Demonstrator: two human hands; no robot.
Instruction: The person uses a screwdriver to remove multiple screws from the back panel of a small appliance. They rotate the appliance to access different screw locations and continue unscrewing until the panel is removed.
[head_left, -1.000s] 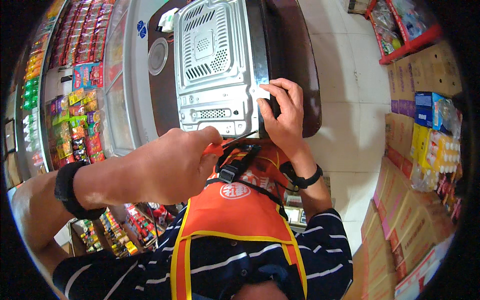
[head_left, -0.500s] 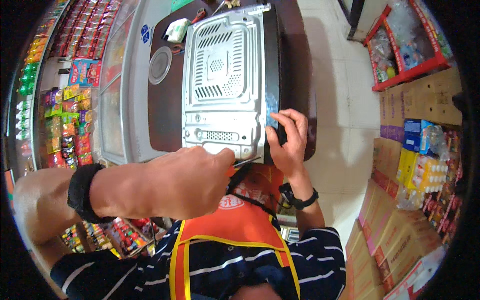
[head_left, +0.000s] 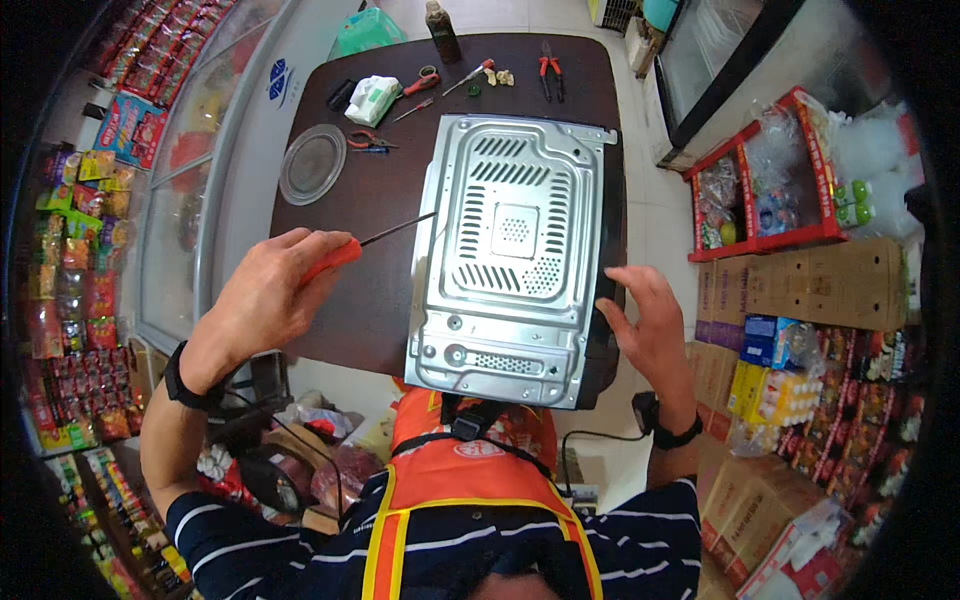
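Observation:
A microwave oven (head_left: 512, 285) with its vented silver metal face up lies on the dark table (head_left: 340, 325). My left hand (head_left: 275, 285) is closed round the red handle of a screwdriver (head_left: 395, 229). Its thin shaft points right, the tip over or beside the panel's left edge; contact cannot be made out. At the oven's dark right side, my right hand (head_left: 652, 320) has thumb and forefinger apart, fingertips at or against the edge.
Farther back on the table lie red-handled pliers (head_left: 551, 72), another screwdriver (head_left: 470, 77), a white packet (head_left: 373, 100) and smaller pliers (head_left: 370, 140). A round plate (head_left: 313, 165) sits at left, a dark bottle (head_left: 441, 30) at the back. Cartons (head_left: 800, 290) stand at right.
My left hand has moved left and away from the oven's near edge, bringing the screwdriver to its left side. My right hand has shifted slightly right. The view now takes in more of the tabletop.

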